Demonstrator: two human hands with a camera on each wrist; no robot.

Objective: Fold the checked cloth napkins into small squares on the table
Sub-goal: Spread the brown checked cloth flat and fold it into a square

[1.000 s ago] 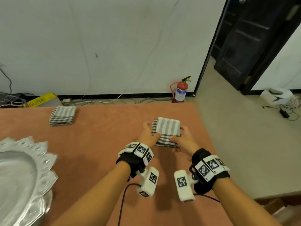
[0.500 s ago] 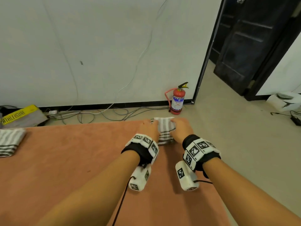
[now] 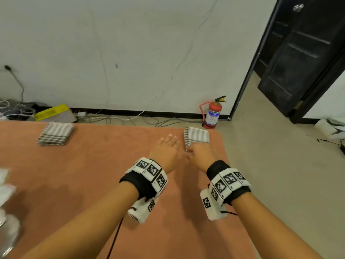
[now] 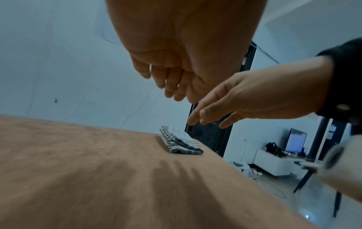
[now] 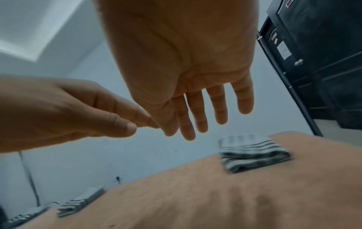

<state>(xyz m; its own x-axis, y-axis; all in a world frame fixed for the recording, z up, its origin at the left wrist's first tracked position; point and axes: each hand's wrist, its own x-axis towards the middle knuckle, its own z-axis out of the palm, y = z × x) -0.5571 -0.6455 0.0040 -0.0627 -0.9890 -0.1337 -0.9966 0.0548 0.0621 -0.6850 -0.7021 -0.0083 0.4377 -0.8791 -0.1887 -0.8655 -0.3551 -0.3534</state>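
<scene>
Napkin released at the far right corner.

Half a second ago both my hands pressed the folded napkin (image 3: pixel 197 136); now my left hand (image 3: pixel 165 149) and right hand (image 3: pixel 200 153) hover above the table (image 3: pixel 93 174), fingers loosely spread, holding nothing. The napkin lies as a small square near the table's far right corner, well apart from the other folded napkin (image 3: pixel 55 133) at far left. This one looks finished.

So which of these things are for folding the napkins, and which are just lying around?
For the job:
folded grey-and-white checked cloth napkin at the far right corner
second folded checked napkin at the far left
orange-brown table
left hand and right hand, both holding nothing

Just lying about:
red fire extinguisher
yellow box
floor cables
black door
</scene>
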